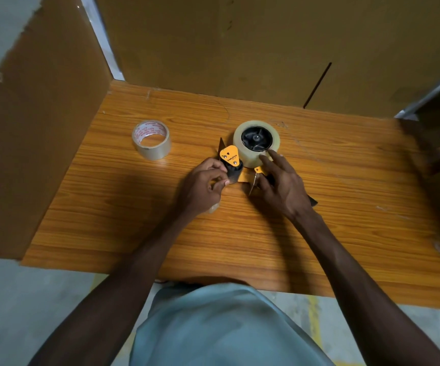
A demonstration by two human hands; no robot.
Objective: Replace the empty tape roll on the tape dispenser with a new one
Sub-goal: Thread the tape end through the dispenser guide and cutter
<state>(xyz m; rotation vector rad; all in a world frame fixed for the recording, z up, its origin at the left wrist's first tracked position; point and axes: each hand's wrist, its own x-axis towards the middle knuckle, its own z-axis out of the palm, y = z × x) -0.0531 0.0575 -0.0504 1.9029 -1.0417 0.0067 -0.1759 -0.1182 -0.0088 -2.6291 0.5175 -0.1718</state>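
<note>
Cardboard panels [240,43]: brown sheets standing along the far edge and the left side of the table, filling the upper half of the frame
Table [345,196]: orange wood-grain top, centre of the frame, scuffed pale in places toward the right
Shirt [213,326]: light blue fabric at the bottom centre, between the two bare forearms
Right hand [279,183]: right of centre, palm down over the handle end of the dispenser, fingers spread loosely; the index fingertip touches the near rim of the mounted roll; whether it grips the handle beneath cannot be told
Left hand [204,184]: just left of centre, curled, thumb and fingers pinching at the black front part of the dispenser below the orange plate
New tape roll [274,140]: clear, full, seated on the dispenser's black hub, lying flat just above the middle of the frame
Empty tape roll [151,140]: pale core with red printing inside, standing alone on the table to the upper left of the hands, well apart from the dispenser
Tape dispenser [230,162]: orange and black, lying on its side between the hands, with a dark blade tip pointing up the frame
Orange plate [229,155]: rounded triangle bearing dark lettering and two small rivets
</note>
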